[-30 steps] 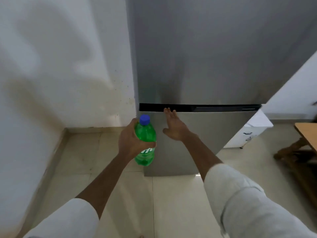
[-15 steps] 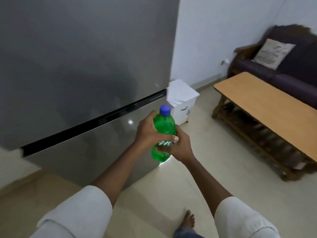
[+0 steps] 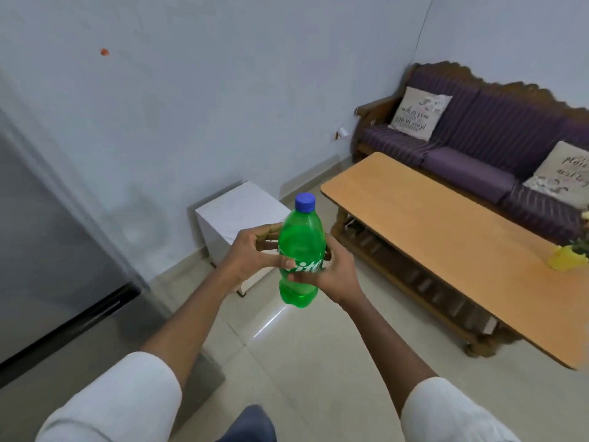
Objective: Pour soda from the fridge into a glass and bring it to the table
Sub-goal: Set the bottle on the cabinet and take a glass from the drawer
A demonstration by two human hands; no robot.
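Bottle (image 3: 301, 247) upright, clasped between both hands (image 3: 287, 266)

Soft, even indoor light, kinda cool and a bit dim. There's one bright streak of glare on the floor (image 3: 271, 323) tiles under the bottle (image 3: 301, 250). The fridge (image 3: 47, 250) at left is smeared with motion blur, and wide-angle bending curves the wall and sofa (image 3: 497, 148) edges. The centre stays reasonably sharp.

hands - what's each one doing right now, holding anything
Left hand: closed on the green soda bottle, upright, cap on.
Right hand: closed on the same bottle from the other side.
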